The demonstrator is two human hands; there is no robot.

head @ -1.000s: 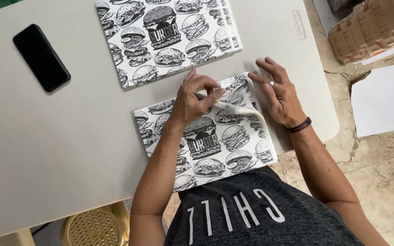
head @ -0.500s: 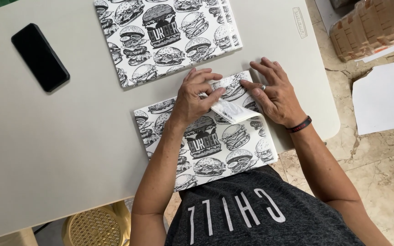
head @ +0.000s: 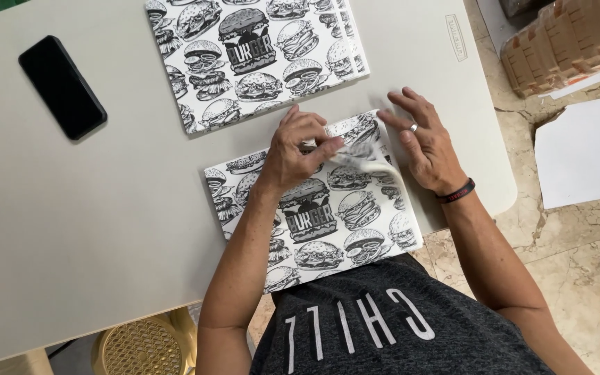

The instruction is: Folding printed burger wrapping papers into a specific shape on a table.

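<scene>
Flap (head: pixel 369 161) of printed sheet (head: pixel 328 222) lifted higher; left hand (head: pixel 300 149) still pinching.

Two printed paper stacks (head: pixel 255 59) (head: pixel 328 222) (sheets uncountable, perhaps many), one phone (head: pixel 62 87).

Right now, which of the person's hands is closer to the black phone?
Left. The left hand rests on the printed sheet, right of the black phone; the right hand lies farther right, at the sheet's edge.
</scene>
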